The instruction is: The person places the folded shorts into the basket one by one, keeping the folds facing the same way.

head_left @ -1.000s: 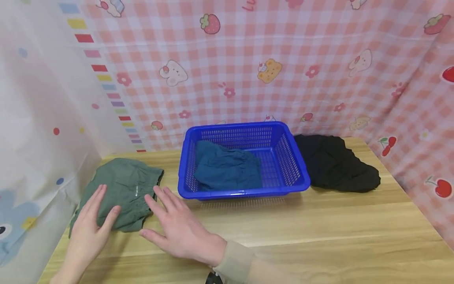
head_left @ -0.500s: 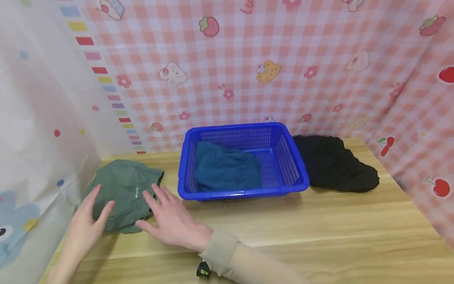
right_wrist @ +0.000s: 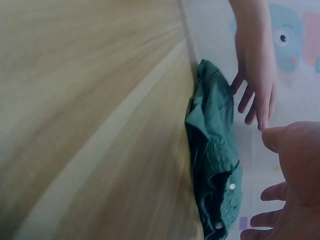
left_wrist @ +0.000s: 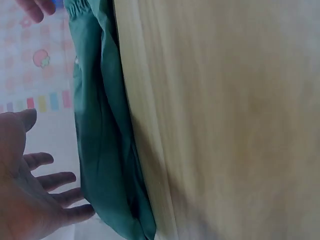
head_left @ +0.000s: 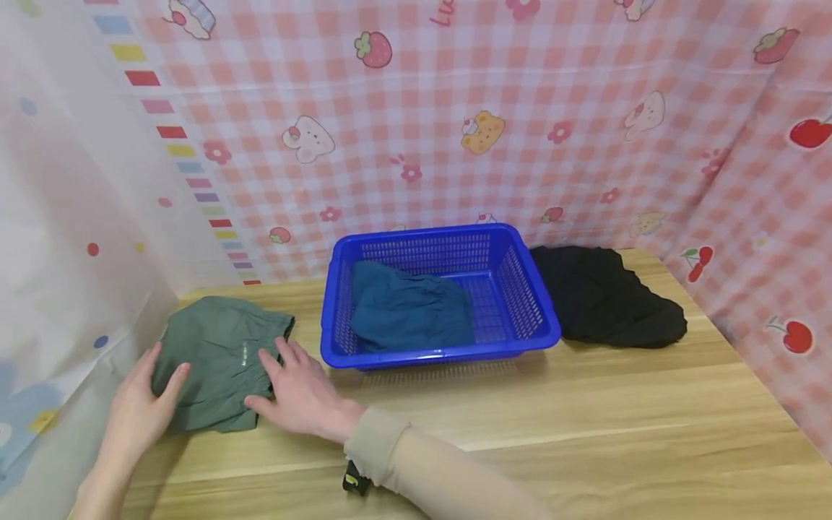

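Note:
A pair of green shorts [head_left: 217, 354] with a gathered elastic waistband and small white print lies folded flat at the table's left side. My left hand [head_left: 138, 408] is at its left edge, fingers spread; in the left wrist view that hand's [left_wrist: 35, 190] little finger meets the cloth. Over the waistband end sits my right hand [head_left: 300, 391], fingers apart and extended. Seen from the right wrist, the right hand [right_wrist: 300, 180] stays just off the shorts [right_wrist: 215, 150]. Neither hand grips anything.
A blue plastic basket [head_left: 442, 355] stands at the table's middle, with a folded teal garment [head_left: 412, 310] inside. Right of it lies a crumpled black garment [head_left: 604, 296]. Patterned cloth [head_left: 416, 108] hangs behind and at both sides. Bare wood tabletop [head_left: 552, 426] shows in front.
Both hands have shifted slightly left and lower onto the sides of the green shorts. Less green cloth shows left of the left hand. The head view has turned slightly right.

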`<state>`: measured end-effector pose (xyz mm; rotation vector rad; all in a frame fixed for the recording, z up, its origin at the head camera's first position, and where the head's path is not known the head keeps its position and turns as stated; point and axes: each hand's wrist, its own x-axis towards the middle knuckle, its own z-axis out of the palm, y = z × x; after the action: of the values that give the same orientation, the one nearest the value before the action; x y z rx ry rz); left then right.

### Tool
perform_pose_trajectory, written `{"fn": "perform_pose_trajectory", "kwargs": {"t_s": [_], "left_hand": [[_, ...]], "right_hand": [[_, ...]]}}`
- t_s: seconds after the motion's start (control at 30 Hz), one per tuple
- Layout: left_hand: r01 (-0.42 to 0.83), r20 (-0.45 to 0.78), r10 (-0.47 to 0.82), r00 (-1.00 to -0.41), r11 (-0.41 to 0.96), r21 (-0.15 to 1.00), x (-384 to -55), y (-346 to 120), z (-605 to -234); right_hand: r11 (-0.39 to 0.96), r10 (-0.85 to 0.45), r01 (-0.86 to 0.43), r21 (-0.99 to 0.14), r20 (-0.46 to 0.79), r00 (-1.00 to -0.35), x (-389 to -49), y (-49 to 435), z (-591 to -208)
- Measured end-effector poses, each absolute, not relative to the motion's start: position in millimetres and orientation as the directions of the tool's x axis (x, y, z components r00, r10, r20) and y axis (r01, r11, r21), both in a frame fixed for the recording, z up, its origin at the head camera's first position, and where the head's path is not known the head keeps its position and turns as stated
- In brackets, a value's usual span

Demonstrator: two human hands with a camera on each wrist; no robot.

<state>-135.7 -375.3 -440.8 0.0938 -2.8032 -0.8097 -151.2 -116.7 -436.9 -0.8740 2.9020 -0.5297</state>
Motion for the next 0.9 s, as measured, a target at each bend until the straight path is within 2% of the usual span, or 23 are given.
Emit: {"fn": "perform_pose_trajectory", "kwargs": {"t_s": [0.47,0.7,0.9], "left_hand": [[-0.108,0.038,-0.147,-0.988,0.855,0.507,-150,-393,-445],[-0.125,-0.028,-0.128,-0.991,0.855,0.503,-153,-395,-446],[-0.144,-0.067,-0.128,-0.990,0.851,0.505,-154,-397,-445]], "right_hand": [[0.822,-0.523,-0.493,-0.286,-0.033,-0.852,-165,-130,-445],[0.821,-0.555,-0.533,-0.207,-0.063,-0.830,-168,-133,-452],[0.814,-0.570,-0.542,-0.210,-0.105,-0.815,-168,-133,-451]]}}
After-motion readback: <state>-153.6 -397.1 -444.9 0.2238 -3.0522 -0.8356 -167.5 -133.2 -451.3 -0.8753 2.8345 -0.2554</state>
